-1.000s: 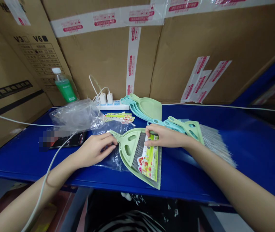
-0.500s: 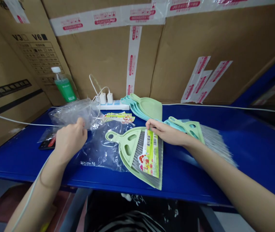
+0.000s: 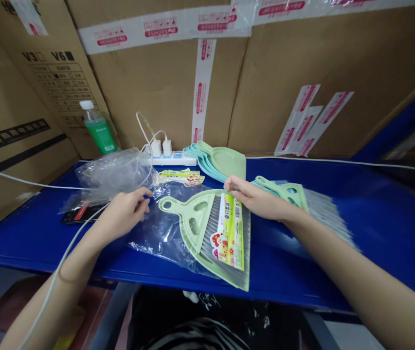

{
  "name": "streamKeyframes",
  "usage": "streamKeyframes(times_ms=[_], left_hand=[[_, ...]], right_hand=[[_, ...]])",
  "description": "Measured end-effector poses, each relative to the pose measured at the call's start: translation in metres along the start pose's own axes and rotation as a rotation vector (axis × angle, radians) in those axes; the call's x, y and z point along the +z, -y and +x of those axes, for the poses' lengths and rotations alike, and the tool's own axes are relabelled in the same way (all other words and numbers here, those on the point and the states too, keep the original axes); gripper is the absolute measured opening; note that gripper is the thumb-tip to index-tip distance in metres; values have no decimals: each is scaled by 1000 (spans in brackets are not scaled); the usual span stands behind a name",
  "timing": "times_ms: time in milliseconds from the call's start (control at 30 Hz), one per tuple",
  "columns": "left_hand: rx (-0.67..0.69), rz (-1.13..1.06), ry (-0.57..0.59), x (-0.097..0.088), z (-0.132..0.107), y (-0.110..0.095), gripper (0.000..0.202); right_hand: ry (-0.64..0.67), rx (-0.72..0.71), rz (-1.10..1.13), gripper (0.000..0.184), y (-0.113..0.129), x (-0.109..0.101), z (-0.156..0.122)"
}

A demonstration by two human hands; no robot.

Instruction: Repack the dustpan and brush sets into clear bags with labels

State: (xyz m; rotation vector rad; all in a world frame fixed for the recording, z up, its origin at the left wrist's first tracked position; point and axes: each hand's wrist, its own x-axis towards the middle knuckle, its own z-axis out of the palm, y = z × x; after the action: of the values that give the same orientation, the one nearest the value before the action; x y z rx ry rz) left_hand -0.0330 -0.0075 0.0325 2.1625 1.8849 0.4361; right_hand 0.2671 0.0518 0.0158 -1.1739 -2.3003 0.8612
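A pale green dustpan (image 3: 192, 218) lies flat on the blue table (image 3: 375, 228) with a grey-bristled brush nested in it and a yellow-green label card (image 3: 229, 232) on top. My right hand (image 3: 258, 200) grips the pan's far right corner, fingers together over the rim beside the card. A clear plastic bag (image 3: 156, 233) lies partly under the pan's handle. My left hand (image 3: 125, 214) has its fingers curled and pinches that bag's upper left edge.
A heap of clear bags (image 3: 114, 172) sits left of centre over a dark phone (image 3: 79, 214). Behind are spare label cards (image 3: 180, 177), stacked dustpans (image 3: 224, 163), stacked brushes (image 3: 295, 193), a power strip (image 3: 172, 158), a green bottle (image 3: 98, 129) and cardboard boxes (image 3: 156, 92). A white cable (image 3: 64, 253) crosses my left arm.
My left hand went from the pan's handle up to the bag heap, then back to the bag's edge. The dustpan set shifted slightly right and turned under my right hand.
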Motion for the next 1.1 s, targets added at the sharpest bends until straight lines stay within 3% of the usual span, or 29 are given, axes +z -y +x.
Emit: streamKeyframes(times_ms=[200,467,767,1100], left_hand=[[44,-213,72,6,0,-5,25],[53,-195,131,10,2,0,19],[73,33,59,5,2,-3,19],[-45,365,-21,0,3,-6,24]], right_hand=[[2,-6,5,11,5,6,-2],[41,0,86,6,0,11,1],[108,173,212,11,6,10,3],[119,314,400,3,9,14,6]])
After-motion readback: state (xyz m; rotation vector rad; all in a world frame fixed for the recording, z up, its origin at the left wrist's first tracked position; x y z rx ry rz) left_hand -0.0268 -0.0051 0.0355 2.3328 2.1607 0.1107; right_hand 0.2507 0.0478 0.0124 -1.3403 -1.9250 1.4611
